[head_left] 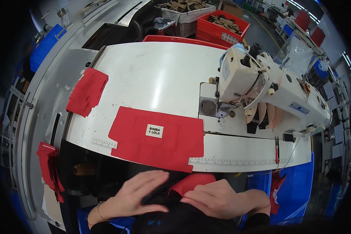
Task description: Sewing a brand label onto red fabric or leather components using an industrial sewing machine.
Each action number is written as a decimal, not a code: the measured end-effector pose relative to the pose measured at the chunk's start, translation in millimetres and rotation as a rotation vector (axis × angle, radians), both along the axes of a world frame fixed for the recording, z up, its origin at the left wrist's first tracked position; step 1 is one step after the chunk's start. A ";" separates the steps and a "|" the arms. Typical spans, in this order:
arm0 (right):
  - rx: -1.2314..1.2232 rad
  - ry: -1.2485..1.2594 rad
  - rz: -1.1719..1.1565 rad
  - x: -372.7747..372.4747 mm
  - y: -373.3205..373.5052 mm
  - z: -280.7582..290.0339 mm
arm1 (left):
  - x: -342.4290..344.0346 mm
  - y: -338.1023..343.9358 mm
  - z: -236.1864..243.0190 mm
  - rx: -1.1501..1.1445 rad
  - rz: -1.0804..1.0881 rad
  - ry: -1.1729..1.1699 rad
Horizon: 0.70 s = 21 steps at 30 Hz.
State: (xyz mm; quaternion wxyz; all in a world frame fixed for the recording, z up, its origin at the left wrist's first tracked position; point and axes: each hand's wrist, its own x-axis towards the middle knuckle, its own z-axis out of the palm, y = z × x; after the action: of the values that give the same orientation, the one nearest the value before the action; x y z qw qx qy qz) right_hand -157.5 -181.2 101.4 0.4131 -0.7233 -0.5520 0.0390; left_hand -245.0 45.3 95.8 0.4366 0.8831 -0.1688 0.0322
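While flat-open, both hands (175, 195) press red fabric piece (191, 182).

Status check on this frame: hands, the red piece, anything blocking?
Left hand flat on dark cloth in lap. Right hand on small red piece. Big red panel lies flat on table; nothing blocking.

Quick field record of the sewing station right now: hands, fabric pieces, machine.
left hand: flat on dark cloth at the lap, fingers spread
right hand: resting on a red fabric piece below the table edge
large red panel: flat on the white table, white label at its middle, untouched
red stack: table's left edge
sewing machine: right side, nothing visible under the needle
red crates: behind the table
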 end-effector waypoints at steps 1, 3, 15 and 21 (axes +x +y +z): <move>0.001 0.002 -0.002 -1.2 2.1 0.8 | 2.8 -8.4 -12.1 0.050 -0.097 -0.071; 0.019 0.128 0.120 1.6 2.1 0.7 | 4.7 -10.5 -26.7 0.034 -0.161 -0.155; -0.036 0.377 -0.367 124.3 26.6 -50.8 | 96.4 119.0 -13.3 0.081 0.415 0.161; -0.245 0.195 -0.338 146.4 42.4 -83.9 | 152.6 137.8 -53.9 0.120 0.271 0.249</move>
State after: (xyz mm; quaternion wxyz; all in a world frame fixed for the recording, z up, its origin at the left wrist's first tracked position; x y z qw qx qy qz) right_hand -11.1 -138.8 17.5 0.3742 -0.8430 -0.3719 0.1056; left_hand -92.3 183.1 41.9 0.3923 0.9194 0.0053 -0.0290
